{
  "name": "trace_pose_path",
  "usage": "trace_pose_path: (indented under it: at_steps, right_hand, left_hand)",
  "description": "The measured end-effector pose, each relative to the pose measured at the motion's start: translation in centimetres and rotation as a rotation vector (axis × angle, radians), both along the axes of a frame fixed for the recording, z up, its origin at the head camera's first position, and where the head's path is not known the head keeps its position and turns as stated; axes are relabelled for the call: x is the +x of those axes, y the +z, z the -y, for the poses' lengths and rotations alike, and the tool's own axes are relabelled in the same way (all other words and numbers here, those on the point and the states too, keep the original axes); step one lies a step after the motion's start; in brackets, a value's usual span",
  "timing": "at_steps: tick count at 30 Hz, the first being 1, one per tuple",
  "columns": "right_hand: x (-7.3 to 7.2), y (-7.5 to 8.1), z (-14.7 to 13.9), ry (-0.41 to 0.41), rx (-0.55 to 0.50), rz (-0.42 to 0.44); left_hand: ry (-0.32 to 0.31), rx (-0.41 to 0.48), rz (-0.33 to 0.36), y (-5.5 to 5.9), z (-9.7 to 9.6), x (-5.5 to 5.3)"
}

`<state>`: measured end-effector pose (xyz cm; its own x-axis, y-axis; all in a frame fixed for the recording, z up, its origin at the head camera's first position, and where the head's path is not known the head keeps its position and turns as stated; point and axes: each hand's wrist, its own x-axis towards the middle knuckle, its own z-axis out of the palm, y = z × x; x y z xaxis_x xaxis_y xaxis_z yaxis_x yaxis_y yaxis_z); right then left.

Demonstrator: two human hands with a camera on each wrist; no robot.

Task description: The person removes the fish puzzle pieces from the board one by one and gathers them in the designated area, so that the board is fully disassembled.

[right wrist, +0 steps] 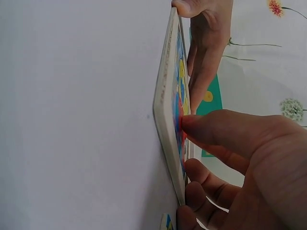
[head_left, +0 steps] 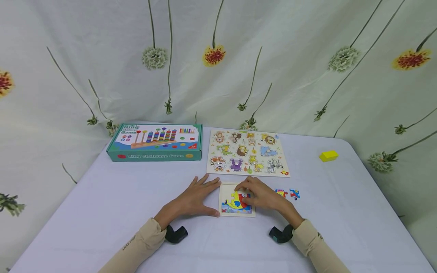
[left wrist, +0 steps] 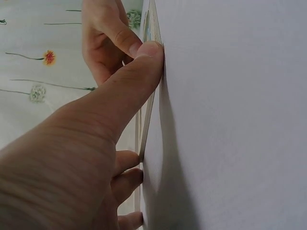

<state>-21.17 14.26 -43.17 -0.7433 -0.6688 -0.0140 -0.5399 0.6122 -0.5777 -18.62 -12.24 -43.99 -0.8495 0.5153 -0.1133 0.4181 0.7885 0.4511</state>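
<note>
A small wooden jigsaw tray (head_left: pixel 226 188) lies in front of me, with a bright picture of yellow, red and blue pieces in its lower part. My left hand (head_left: pixel 194 196) is spread along its left side, thumb at the near corner and fingertips by the far corner. Over the picture, my right hand (head_left: pixel 262 193) has bent fingers, and its thumb touches a red puzzle piece (right wrist: pixel 179 109). Part of the picture is hidden under this hand. Two loose puzzle pieces (head_left: pixel 294 194) lie right of the tray, one partly behind the right hand.
Behind the tray lies a larger animal puzzle board (head_left: pixel 228 148). A green Ring Challenge Game box (head_left: pixel 155 156) stands at the back left, and a yellow block (head_left: pixel 328 156) at the back right. A flowered cloth (head_left: pixel 293 83) hangs behind the white table (head_left: pixel 102 204).
</note>
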Motion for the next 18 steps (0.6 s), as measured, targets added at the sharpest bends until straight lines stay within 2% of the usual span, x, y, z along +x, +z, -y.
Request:
trace_pose_path:
  at_steps: [18]
  right_hand:
    - [-0.03, 0.09, 0.05, -0.014, -0.009, 0.028]
  left_hand:
    - [-0.030, 0.017, 0.018, -0.13, 0.15, -0.03]
